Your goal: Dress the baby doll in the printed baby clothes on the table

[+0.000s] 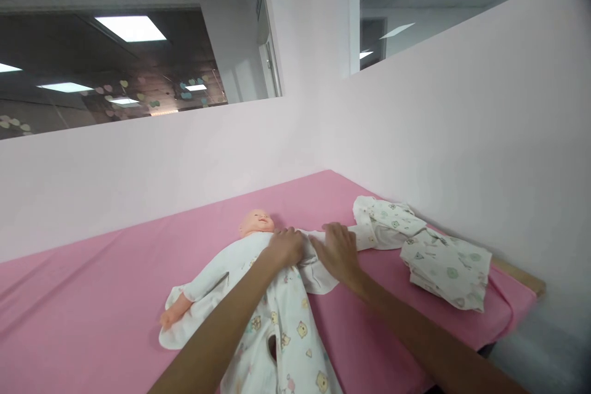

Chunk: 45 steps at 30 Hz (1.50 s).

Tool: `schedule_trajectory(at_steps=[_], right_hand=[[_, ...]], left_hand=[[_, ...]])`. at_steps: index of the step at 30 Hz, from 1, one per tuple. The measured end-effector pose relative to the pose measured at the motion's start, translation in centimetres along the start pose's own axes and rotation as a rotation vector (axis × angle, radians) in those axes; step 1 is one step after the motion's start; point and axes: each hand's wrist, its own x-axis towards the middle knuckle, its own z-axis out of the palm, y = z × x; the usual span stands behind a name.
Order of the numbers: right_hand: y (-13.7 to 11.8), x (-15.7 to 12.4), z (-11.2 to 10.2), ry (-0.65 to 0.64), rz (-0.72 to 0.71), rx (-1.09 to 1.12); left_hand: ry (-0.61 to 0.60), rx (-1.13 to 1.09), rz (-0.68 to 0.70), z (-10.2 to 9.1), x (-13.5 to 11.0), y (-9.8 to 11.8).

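Observation:
A baby doll lies on its back on a pink sheet, dressed in a white garment printed with small bears. My left hand rests on the doll's chest with its fingers curled into the cloth. My right hand presses on the garment's sleeve beside the doll's shoulder, fingers bent and gripping the fabric. The doll's other arm sticks out of its sleeve at the left.
Two more white printed baby garments lie in a loose heap at the right end of the sheet, near the table's wooden edge. Pale pink partition walls close off the back and right.

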Motion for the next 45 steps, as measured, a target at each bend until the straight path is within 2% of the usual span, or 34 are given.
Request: schedule_trajectory(at_steps=[2, 4, 11, 19, 26, 33, 39, 42, 45], right_hand=[[-1.3, -0.8, 0.4, -0.056, -0.072, -0.01], [-1.5, -0.9, 0.6, -0.117, -0.088, -0.065], [-0.2, 0.1, 0.0, -0.19, -0.045, -0.145], [1.6, 0.5, -0.9, -0.325, 0.093, -0.151], [2.9, 1.4, -1.6, -0.438, 0.173, -0.044], [4.3, 2.7, -2.1, -0.478, 0.281, 0.041], [5.6, 3.0, -1.8, -0.491, 0.348, 0.057], [5.7, 2.9, -1.5, -0.501, 0.343, 0.064], [5.3, 2.5, -1.3, -0.501, 0.303, 0.062]], left_hand=[[0.005, 0.016, 0.025, 0.4, 0.6, 0.7], [0.018, 0.026, 0.043, 1.0, 1.2, 1.3], [0.028, 0.017, 0.047, 2.7, 2.9, 1.7], [0.041, 0.003, 0.016, 1.8, 2.6, 1.1], [0.049, -0.023, 0.049, 0.8, 1.5, 1.1], [0.089, -0.069, 0.098, 0.5, 0.7, 0.8], [0.14, -0.176, 0.108, 0.4, 0.1, -0.8], [0.184, -0.33, 0.083, 0.4, 0.1, -1.5], [0.188, -0.319, 0.008, 0.7, 0.6, -1.3]])
